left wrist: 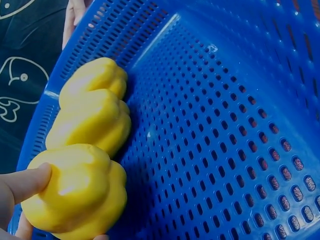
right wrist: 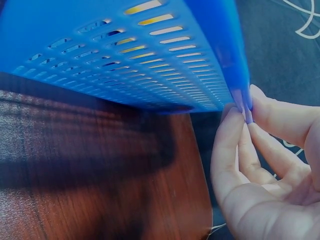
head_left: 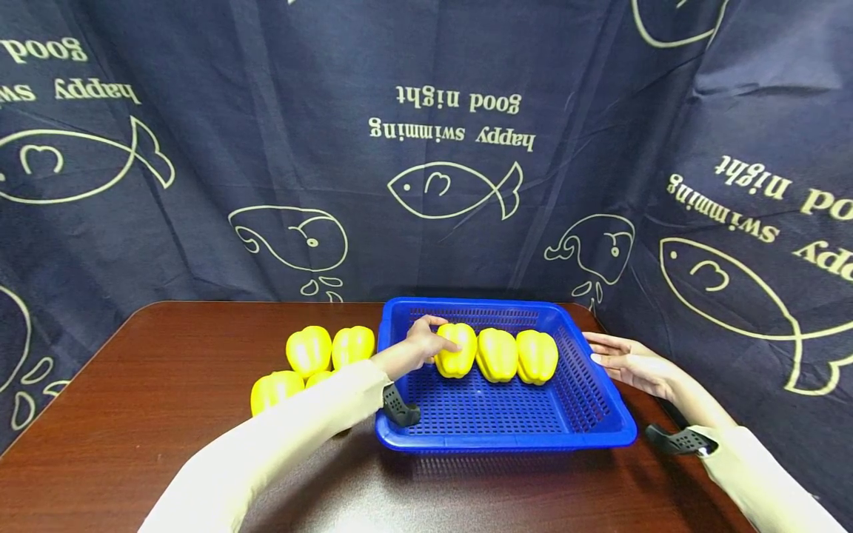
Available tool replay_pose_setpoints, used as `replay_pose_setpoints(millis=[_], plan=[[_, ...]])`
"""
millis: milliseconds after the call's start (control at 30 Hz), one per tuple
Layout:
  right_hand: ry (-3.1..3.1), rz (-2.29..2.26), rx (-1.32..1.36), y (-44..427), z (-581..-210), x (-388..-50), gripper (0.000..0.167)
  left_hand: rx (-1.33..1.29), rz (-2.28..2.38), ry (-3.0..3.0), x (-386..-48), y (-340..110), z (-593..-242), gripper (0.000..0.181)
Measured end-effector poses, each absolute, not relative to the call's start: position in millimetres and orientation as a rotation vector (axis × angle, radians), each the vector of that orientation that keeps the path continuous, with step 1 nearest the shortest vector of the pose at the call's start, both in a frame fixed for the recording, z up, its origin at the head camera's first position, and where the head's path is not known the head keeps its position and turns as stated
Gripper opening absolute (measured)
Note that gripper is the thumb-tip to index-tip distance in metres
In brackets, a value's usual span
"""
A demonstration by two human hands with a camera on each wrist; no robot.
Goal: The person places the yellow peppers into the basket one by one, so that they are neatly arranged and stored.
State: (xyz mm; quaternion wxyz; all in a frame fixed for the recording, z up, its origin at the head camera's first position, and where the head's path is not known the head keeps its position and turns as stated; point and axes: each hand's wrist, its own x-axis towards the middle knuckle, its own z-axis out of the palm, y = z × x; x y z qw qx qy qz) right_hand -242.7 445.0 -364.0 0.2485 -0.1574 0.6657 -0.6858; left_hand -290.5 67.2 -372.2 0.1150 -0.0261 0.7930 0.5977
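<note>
A blue plastic basket (head_left: 480,442) with slotted walls stands on the table. Inside it, three yellow bell peppers form a row: one pepper (head_left: 537,357) at the right, one (head_left: 497,355) in the middle, and the leftmost bell pepper (left wrist: 70,192) in the grip of my left hand (head_left: 424,342). In the left wrist view, the thumb (left wrist: 31,183) lies on that pepper's side; most of the other fingers are hidden. At the basket's right side my right hand (right wrist: 270,165) pinches the rim (right wrist: 241,75) between thumb and fingers.
Several more yellow bell peppers (head_left: 309,351) stand on the brown table (head_left: 166,400) left of the basket, partly hidden by my left sleeve. A dark curtain (head_left: 320,133) with fish drawings hangs behind and to the right.
</note>
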Motion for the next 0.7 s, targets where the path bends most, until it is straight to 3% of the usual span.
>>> replay_pose_setpoints(millis=[700], plan=[[1.764,-1.880,-0.476,445.2,-364.6,-243.6,0.044,-0.085,1.742,2.238,-293.4,66.1,-379.2,0.052]])
